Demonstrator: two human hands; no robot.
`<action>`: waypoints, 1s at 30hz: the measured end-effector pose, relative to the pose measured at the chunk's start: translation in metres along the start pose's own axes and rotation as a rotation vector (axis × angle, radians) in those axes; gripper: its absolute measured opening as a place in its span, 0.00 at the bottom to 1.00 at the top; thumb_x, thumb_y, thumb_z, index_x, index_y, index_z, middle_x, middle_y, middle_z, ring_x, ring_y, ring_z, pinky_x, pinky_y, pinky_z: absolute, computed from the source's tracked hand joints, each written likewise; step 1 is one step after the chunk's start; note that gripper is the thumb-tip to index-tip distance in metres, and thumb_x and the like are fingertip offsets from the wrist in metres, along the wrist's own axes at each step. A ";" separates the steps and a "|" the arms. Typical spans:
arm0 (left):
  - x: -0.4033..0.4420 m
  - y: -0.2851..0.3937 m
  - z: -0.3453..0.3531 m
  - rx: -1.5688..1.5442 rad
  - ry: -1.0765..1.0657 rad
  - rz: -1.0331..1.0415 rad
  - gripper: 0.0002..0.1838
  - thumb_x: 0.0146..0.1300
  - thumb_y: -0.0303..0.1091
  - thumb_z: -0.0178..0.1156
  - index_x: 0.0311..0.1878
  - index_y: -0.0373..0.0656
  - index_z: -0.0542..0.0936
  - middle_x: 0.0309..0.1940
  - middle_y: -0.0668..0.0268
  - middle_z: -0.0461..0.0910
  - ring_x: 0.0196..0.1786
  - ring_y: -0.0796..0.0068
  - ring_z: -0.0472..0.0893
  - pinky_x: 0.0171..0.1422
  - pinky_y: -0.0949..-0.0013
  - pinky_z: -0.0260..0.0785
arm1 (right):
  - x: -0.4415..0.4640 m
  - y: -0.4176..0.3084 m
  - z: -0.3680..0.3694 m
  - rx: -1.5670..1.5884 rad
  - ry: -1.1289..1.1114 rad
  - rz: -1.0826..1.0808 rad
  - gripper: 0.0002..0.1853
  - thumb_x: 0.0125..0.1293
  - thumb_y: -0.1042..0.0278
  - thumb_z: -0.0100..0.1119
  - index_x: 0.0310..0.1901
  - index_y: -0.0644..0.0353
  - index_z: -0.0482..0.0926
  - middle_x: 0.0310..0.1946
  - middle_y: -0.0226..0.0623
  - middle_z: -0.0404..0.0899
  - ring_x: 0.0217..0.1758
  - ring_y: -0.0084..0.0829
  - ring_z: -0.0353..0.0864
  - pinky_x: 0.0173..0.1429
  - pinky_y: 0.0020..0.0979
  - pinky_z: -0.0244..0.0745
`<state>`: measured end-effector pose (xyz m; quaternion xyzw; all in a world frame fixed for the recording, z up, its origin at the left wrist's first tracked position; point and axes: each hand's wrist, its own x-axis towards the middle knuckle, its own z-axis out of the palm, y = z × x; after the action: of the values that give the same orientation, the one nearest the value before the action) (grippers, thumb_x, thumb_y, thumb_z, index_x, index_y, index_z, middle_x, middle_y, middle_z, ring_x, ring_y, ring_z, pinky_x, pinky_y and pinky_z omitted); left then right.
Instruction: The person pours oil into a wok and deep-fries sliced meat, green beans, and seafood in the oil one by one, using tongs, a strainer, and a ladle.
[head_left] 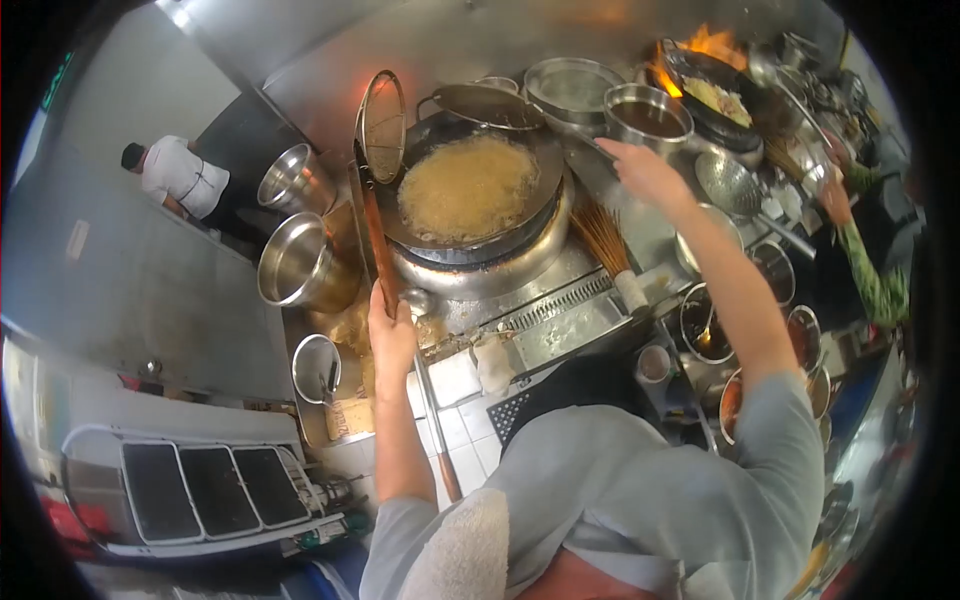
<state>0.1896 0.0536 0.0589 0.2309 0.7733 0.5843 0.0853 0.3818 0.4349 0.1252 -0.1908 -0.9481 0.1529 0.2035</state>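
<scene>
Fingers of the left hand (392, 325): they are closed around the wooden handle (379, 235) of a mesh strainer.
Mesh strainer (384, 125): its round head is well beyond these fingers, at the upper end of the handle, by the left edge of the big wok (470, 185); whether it touches the rim, I cannot tell.
Fingers of the right hand (645, 170): they point toward the far side of the stove, near a pot of dark liquid (648, 118); whether they grasp something, I cannot tell.
Wok: it sits on its round burner between the two hands, with yellowish, foamy liquid inside.
Stove surface: metal and wet-looking; a bamboo brush (603, 237) stands right of the wok, and a perforated ladle (728, 183) lies near the right forearm.
Left side: two deep metal pots (298, 262) are beside the wok; farther away, a person in white (188, 178) bends forward.
Right side: flames rise at a second wok (715, 95), and a co-worker's hand (835, 195) with patterned sleeve is near it.
Arms: the left forearm goes straight forward, handle in line with it; the right arm is stretched long, diagonally over the stove's right part.
</scene>
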 end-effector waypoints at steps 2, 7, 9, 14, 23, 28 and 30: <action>-0.009 0.008 0.003 0.007 0.031 -0.002 0.26 0.60 0.21 0.48 0.64 0.33 0.64 0.53 0.52 0.75 0.56 0.65 0.74 0.61 0.69 0.62 | 0.018 -0.001 0.019 0.021 -0.044 -0.016 0.27 0.57 0.82 0.47 0.62 0.60 0.67 0.43 0.58 0.77 0.48 0.53 0.77 0.53 0.44 0.71; -0.018 0.019 0.001 0.120 0.098 0.059 0.26 0.59 0.22 0.49 0.63 0.32 0.64 0.51 0.50 0.75 0.55 0.61 0.75 0.61 0.68 0.62 | 0.047 -0.007 0.065 0.143 -0.050 -0.151 0.29 0.55 0.82 0.48 0.62 0.60 0.67 0.40 0.60 0.77 0.44 0.54 0.77 0.51 0.44 0.72; -0.020 0.021 0.000 0.167 0.125 0.067 0.26 0.59 0.22 0.48 0.63 0.32 0.65 0.51 0.49 0.75 0.55 0.60 0.75 0.60 0.68 0.63 | 0.047 -0.012 0.064 0.100 -0.124 -0.144 0.29 0.54 0.84 0.47 0.61 0.59 0.68 0.40 0.58 0.78 0.46 0.52 0.78 0.51 0.44 0.73; -0.032 0.035 0.001 0.153 0.149 -0.006 0.24 0.60 0.23 0.48 0.61 0.33 0.67 0.40 0.58 0.76 0.41 0.69 0.75 0.47 0.70 0.66 | 0.026 -0.017 0.042 -0.061 -0.218 -0.209 0.31 0.55 0.82 0.45 0.64 0.54 0.66 0.39 0.53 0.77 0.45 0.51 0.78 0.51 0.44 0.73; -0.048 0.055 0.020 -0.149 0.096 -0.202 0.20 0.63 0.22 0.49 0.59 0.42 0.66 0.22 0.78 0.61 0.18 0.91 0.59 0.18 0.82 0.50 | -0.001 -0.005 -0.076 -0.282 -0.297 -0.364 0.31 0.54 0.84 0.47 0.63 0.53 0.68 0.38 0.48 0.76 0.44 0.45 0.77 0.52 0.39 0.73; -0.047 0.047 0.016 -0.075 0.102 -0.161 0.22 0.60 0.24 0.48 0.59 0.41 0.69 0.23 0.75 0.66 0.19 0.88 0.64 0.19 0.80 0.57 | 0.012 0.019 -0.109 -0.244 -0.266 -0.295 0.30 0.53 0.85 0.47 0.61 0.56 0.70 0.39 0.53 0.78 0.44 0.49 0.77 0.50 0.40 0.72; -0.044 0.049 0.011 -0.082 0.084 -0.159 0.22 0.60 0.24 0.48 0.59 0.41 0.69 0.23 0.74 0.66 0.19 0.88 0.64 0.20 0.80 0.57 | 0.037 0.046 -0.087 -0.132 -0.174 -0.285 0.25 0.57 0.84 0.46 0.59 0.59 0.72 0.38 0.54 0.79 0.39 0.53 0.78 0.46 0.42 0.72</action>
<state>0.2447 0.0532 0.0955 0.1406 0.7676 0.6159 0.1083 0.4024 0.5095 0.1960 -0.0532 -0.9875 0.0760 0.1274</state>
